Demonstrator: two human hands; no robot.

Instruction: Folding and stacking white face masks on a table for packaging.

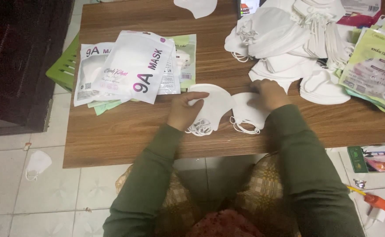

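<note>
My left hand (183, 110) grips a small stack of folded white face masks (212, 103) lying on the wooden table (126, 131), ear loops hanging toward me. My right hand (269, 94) rests on another white mask (245, 112) just to the right of that stack, fingers pressed on its top edge. Both arms wear green sleeves.
A big pile of loose white masks (289, 39) fills the table's far right. White printed mask packets (131, 66) lie at the left, green packets (374, 66) at the right edge. One mask (36, 164) lies on the tiled floor at the left; an orange tool (381, 204) lies at the floor's right.
</note>
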